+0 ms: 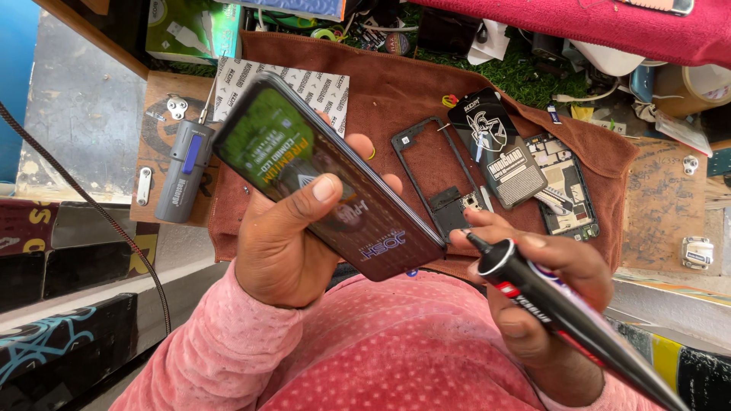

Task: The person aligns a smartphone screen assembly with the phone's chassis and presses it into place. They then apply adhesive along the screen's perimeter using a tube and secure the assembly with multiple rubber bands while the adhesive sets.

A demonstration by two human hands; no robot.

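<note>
My left hand (285,243) grips a dark phone display panel (327,179) with a printed protective film, held tilted above my lap, thumb pressed on its face. My right hand (541,293) holds a black glue tube (563,312) with a fine nozzle; the nozzle tip sits right at the panel's lower right corner. Behind them, on a brown cloth (396,91), lie a bare phone frame (434,179), an opened phone body (567,186) with its circuit board showing, and a black printed packet (499,148) between them.
A grey-and-blue handheld tool (181,171) lies on a wooden board at the left, beside small metal brackets. A patterned paper sheet (320,87) sits under the panel's top. Cables, boxes and a tape roll (704,84) crowd the back edge.
</note>
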